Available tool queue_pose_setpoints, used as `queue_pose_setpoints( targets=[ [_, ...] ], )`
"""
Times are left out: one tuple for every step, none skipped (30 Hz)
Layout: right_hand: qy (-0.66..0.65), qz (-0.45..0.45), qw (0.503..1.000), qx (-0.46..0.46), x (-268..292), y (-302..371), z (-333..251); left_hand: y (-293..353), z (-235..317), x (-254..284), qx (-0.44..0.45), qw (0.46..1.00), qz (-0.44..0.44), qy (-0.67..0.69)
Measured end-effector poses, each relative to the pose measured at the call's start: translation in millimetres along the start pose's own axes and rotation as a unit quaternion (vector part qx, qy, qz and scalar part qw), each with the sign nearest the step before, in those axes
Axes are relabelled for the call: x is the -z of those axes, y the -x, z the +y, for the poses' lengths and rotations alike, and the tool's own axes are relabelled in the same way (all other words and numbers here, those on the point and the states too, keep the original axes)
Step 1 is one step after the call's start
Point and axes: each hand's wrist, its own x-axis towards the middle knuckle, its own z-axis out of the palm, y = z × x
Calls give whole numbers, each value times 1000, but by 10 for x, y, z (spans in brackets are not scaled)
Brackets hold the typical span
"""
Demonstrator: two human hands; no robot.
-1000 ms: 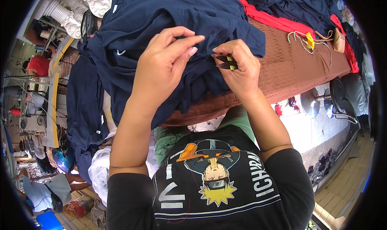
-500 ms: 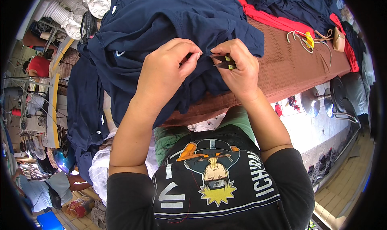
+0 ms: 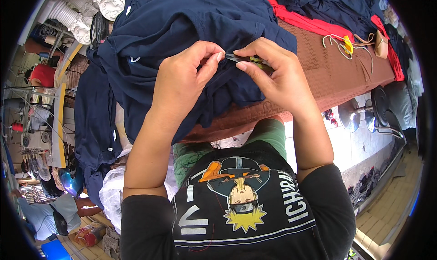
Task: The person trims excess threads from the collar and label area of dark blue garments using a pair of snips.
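My left hand [image 3: 184, 75] is closed in a pinch over a heap of navy garments [image 3: 159, 25]. Whatever lies between its thumb and forefinger is too small to make out. Close beside those fingertips, my right hand [image 3: 280, 73] grips a pair of thread snips [image 3: 234, 57], small, dark-bladed, with yellow-green marks. The blades point left and almost meet the left fingertips. Part of the snips is hidden by the right thumb and fingers. Beneath both hands the navy cloth lies in loose folds.
The garments rest on a table with a brown cover [image 3: 327, 68]. A red cloth strip [image 3: 300, 23], cords with a yellow piece [image 3: 348, 46] and more navy cloth [image 3: 323, 7] lie at the far right. White plastic [image 3: 114, 187] bunches at my left. A person in red [image 3: 42, 71] is further left.
In my right hand the snips have turned from lying against the palm to pointing left at the left fingertips. The right thumb has come round onto them. My left hand has barely shifted.
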Motion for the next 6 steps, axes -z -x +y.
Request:
queue_pose_setpoints(
  targets=[
    [13, 0, 1000, 2, -3, -7, -12, -1, 10, -2, -1, 1000, 4, -5],
    [26, 0, 1000, 4, -7, -12, -27, 0, 19, 1, -1, 1000, 8, -11],
    [39, 0, 999, 7, -8, -16, -42, 1, 33, 13, -2, 1000, 4, -18],
    [52, -4, 999, 5, -6, -17, -54, 5, 51, 24, -2, 1000, -1, -26],
    [64, -8, 998, 3, 3, -22, -70, 8, 74, 39, -2, 999, -5, -33],
    [77, -12, 997, 2, 15, -28, -90, 8, 76, 40, -2, 999, -5, -33]
  ],
)
